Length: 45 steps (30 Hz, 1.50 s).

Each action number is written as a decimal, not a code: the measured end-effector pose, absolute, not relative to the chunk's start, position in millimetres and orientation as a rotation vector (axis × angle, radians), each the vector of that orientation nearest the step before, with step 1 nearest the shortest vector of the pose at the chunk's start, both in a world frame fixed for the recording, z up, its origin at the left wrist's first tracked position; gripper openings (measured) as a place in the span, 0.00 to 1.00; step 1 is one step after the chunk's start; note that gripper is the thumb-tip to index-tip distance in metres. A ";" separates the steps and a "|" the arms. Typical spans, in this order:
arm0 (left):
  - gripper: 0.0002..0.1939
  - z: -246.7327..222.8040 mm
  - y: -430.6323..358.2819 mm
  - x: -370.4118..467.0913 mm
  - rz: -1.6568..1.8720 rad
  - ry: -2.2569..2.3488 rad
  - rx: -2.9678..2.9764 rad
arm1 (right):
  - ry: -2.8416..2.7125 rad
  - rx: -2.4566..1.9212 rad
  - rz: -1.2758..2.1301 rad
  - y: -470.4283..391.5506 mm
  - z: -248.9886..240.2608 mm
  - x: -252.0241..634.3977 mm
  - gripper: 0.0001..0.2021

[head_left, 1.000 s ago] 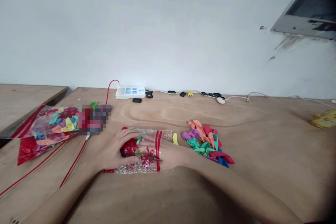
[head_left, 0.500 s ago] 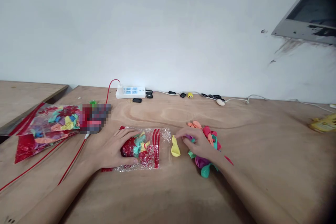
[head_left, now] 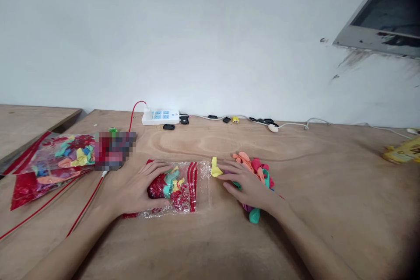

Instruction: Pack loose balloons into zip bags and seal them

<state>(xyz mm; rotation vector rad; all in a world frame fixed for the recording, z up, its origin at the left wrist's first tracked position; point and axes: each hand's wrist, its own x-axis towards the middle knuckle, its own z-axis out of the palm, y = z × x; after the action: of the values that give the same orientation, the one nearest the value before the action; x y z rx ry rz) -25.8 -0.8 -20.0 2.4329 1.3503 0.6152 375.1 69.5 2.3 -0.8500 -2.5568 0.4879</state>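
Note:
A clear bag with red stripes (head_left: 192,183) lies on the wooden table (head_left: 197,245), with coloured balloons showing inside. My left hand (head_left: 141,188) rests on the bag's left part, thumb and fingers spread around the bulge of balloons. To the right, a loose pile of balloons (head_left: 254,166) in orange, red, green and purple lies partly hidden under my right hand (head_left: 247,183). That hand's fingers are apart and point left. A yellow balloon (head_left: 215,169) lies bent at its fingertips, beside the bag's right edge.
More balloon bags (head_left: 62,157) lie at the left beside a blurred-out object (head_left: 114,151) and red cables. A white power strip (head_left: 160,117) and small black items line the wall. A yellow packet (head_left: 403,151) is at far right.
The yellow balloon has moved up and slightly left and now looks bent. My right hand has opened, its fingers spread over the pile. My left hand stays on the bag. The view has shifted slightly.

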 end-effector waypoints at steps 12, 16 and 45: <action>0.47 -20.5 -0.3 -26.8 0.618 1.337 2.455 | -2.449 -1.081 0.322 91.4 6.1 418.8 0.11; 0.46 -20.4 -0.1 -26.0 0.629 1.335 2.452 | -2.497 -1.159 0.207 92.1 -3.6 413.0 0.09; 0.46 -18.3 -1.0 -25.8 0.548 1.371 2.486 | -2.117 -1.132 0.939 90.8 -17.7 356.6 0.25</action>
<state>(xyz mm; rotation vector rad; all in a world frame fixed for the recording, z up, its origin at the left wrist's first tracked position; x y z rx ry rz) -25.8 -1.0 -18.3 2.4860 1.3709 0.5484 356.6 90.8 -17.7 -1.1319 -2.1168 0.9385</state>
